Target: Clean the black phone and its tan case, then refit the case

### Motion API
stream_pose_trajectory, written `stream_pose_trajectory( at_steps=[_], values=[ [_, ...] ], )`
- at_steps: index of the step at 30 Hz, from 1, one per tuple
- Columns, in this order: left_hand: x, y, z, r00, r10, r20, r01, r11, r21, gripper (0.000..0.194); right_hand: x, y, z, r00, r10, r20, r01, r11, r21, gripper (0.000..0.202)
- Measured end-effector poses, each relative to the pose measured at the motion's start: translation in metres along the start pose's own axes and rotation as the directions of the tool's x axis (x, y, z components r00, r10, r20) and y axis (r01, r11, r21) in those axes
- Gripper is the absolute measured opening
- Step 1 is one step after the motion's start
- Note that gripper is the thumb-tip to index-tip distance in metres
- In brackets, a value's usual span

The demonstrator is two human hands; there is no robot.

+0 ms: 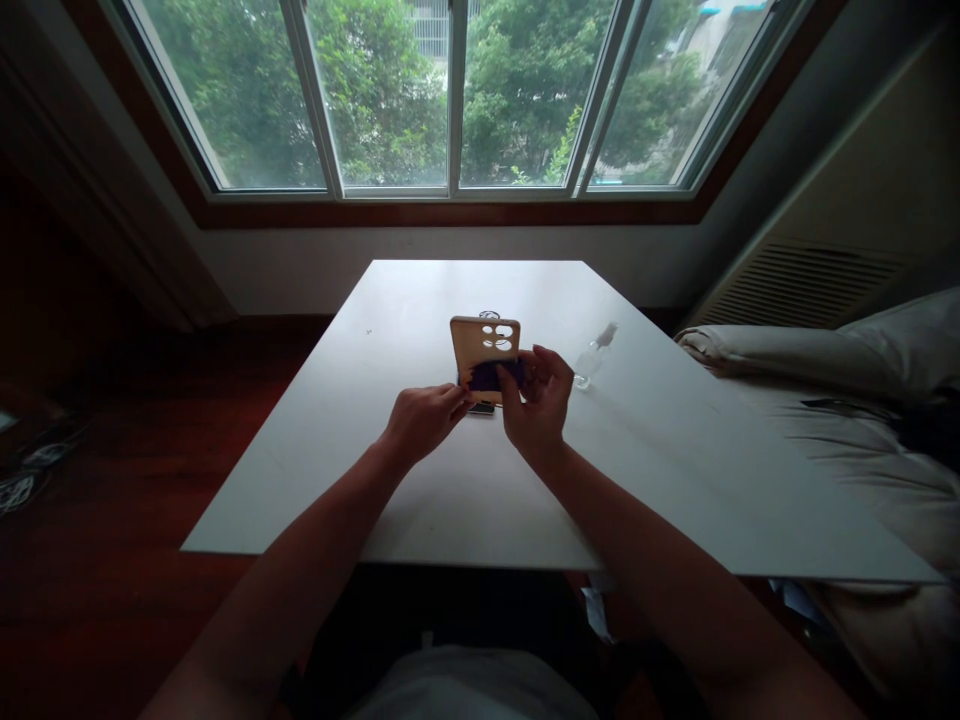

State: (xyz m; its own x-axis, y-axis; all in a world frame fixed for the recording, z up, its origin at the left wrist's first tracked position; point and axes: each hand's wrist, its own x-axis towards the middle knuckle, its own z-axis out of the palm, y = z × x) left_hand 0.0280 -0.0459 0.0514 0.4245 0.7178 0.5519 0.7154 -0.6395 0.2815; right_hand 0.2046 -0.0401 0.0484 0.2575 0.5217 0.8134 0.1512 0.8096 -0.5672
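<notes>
Head view, single frame.

Containers: one small clear bottle (592, 358) lies on its side on the white tabletop (337, 420), just right of the hands. Contents cannot be made out; it looks transparent throughout.

Left hand (424, 418): fingers curled, tips closed on the lower left corner of a tan phone case (484, 348). Grip is a pinch at the edge, not a full wrap.

Right hand (538, 398): fingers bent and closed around a dark cloth (495, 376), which is pressed against the lower part of the case. Thumb lies toward the case, the remaining fingers behind the cloth; the exact finger placement is partly hidden.

Phone case: held upright between both hands, above the tabletop centre, inner or outer face toward the camera cannot be settled. Camera cut-outs sit in its upper right portion. The upper half stands free above both hands; the lower half is covered by the cloth and fingers.

Below the case, a dark flat object (481, 407) rests on the tabletop, mostly hidden by the left fingertips; identity uncertain. A small dark ring-like item (489, 314) lies just beyond the top edge of the case.

Surroundings: window (450, 90) with green trees behind the tabletop; bed (840, 400) with pale bedding to the right, close to the tabletop edge.
</notes>
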Motion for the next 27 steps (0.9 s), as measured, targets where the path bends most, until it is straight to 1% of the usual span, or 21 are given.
stream_pose_trajectory(
  at_steps=[2, 4, 7, 10, 14, 17, 19, 21, 23, 27],
  values=[
    [0.000, 0.001, 0.000, 1.000, -0.012, -0.023, 0.011, 0.998, -0.058, 0.024, 0.003, 0.002, -0.002, 1.000, 0.007, -0.016, -0.007, 1.000, 0.001, 0.050],
    [-0.001, 0.001, -0.002, 0.996, -0.056, -0.069, 0.047, 0.991, -0.128, 0.024, 0.006, 0.005, -0.004, 0.999, 0.024, -0.036, -0.024, 1.000, -0.001, 0.050],
    [-0.001, -0.001, -0.004, 0.968, -0.190, -0.164, 0.148, 0.959, -0.240, 0.029, 0.009, 0.010, -0.007, 0.997, 0.063, -0.045, -0.064, 0.998, -0.020, 0.047],
    [0.001, -0.003, -0.004, 0.933, -0.305, -0.193, 0.224, 0.909, -0.352, 0.033, 0.008, 0.011, -0.008, 0.994, 0.110, 0.001, -0.109, 0.992, -0.063, 0.045],
    [0.002, 0.000, -0.001, 0.909, -0.383, -0.164, 0.266, 0.836, -0.481, 0.039, 0.001, 0.003, -0.008, 0.976, 0.155, 0.152, -0.130, 0.978, -0.163, 0.041],
    [0.003, 0.005, 0.000, 0.878, -0.457, -0.140, 0.317, 0.776, -0.546, 0.049, -0.001, -0.002, -0.006, 0.949, 0.154, 0.276, -0.091, 0.970, -0.226, 0.036],
    [0.003, 0.007, 0.001, 0.859, -0.498, -0.118, 0.349, 0.739, -0.577, 0.054, -0.001, -0.003, -0.006, 0.931, 0.150, 0.333, -0.068, 0.967, -0.246, 0.036],
    [0.004, 0.008, 0.001, 0.854, -0.513, -0.082, 0.367, 0.707, -0.605, 0.055, -0.001, -0.002, -0.005, 0.918, 0.155, 0.364, -0.058, 0.963, -0.262, 0.037],
    [0.005, 0.008, 0.003, 0.860, -0.509, -0.040, 0.374, 0.681, -0.629, 0.055, 0.000, -0.001, -0.006, 0.913, 0.168, 0.372, -0.062, 0.957, -0.282, 0.038],
    [0.007, 0.007, 0.006, 0.871, -0.492, 0.006, 0.378, 0.661, -0.648, 0.056, 0.000, 0.004, -0.008, 0.918, 0.202, 0.341, -0.090, 0.944, -0.318, 0.038]
  ],
)
